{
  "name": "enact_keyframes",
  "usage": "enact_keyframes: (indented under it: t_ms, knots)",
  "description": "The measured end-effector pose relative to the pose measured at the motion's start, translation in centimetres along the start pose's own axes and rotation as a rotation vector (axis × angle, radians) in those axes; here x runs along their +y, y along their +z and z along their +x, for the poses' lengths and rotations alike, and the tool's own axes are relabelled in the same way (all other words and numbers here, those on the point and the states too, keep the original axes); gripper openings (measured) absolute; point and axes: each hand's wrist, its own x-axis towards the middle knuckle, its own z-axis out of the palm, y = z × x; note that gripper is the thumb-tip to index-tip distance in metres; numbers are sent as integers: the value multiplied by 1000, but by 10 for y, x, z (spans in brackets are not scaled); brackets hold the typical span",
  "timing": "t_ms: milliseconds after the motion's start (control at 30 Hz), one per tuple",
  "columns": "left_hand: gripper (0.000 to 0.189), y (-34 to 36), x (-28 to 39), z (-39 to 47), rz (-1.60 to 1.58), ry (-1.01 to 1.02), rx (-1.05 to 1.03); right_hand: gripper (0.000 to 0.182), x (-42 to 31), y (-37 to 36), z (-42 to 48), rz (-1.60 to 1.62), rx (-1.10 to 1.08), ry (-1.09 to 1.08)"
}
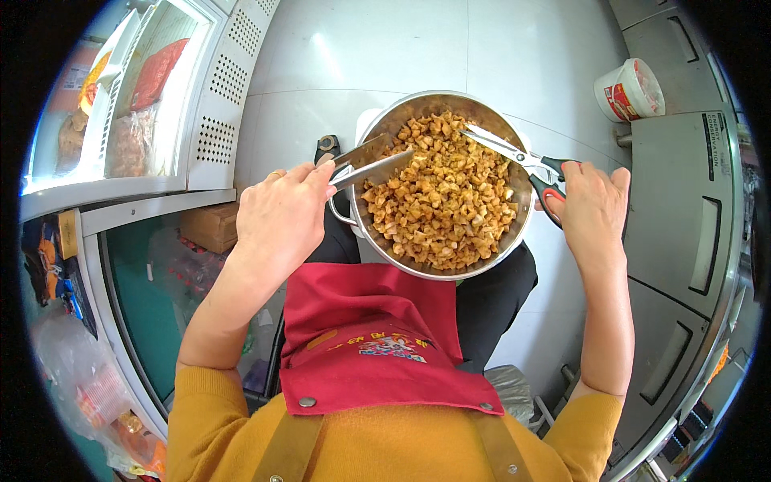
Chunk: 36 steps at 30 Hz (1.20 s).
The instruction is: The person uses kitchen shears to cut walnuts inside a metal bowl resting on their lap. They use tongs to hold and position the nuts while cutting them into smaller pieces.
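Observation:
A round metal pot (440, 273) full of small brown diced pieces of food (446, 199) stands before me, just beyond my red apron (373, 301). At its left side my left hand (286, 214) grips metal tongs (376, 170), whose two flat arms are spread apart over the food. My right hand (593, 208) holds kitchen scissors (521, 156) with black and red handles at the right rim. Their blades point up and left over the food and look nearly closed. Whether the blade tips touch the pieces cannot be told.
A lit fridge or freezer compartment (208, 120) with packaged food stands at the left. A cardboard box (211, 228) and plastic bags (84, 361) lie below it. At the right are metal cabinets (674, 199) and a white bucket (629, 90). Pale tiled floor (391, 48) surrounds the pot.

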Motion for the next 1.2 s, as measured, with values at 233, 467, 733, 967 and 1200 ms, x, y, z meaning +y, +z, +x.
enact_keyframes:
  t_ms: [233,467,733,967,1200]
  knots:
    - [29,4,-2,-1,-14,15,23,37,-19,-3,14,35,84,-37]
    - [29,0,-1,-1,-27,19,30,22,-32,21,30,-93,46,-85]
    - [29,4,-3,-3,-32,6,1,31,-19,-6,15,-121,98,-72]
    - [29,6,-4,-5,-26,22,31,30,-51,-4,42,-139,44,-121]
    - [30,9,-6,-6,-38,30,42,8,-69,-17,54,-268,-133,-139]
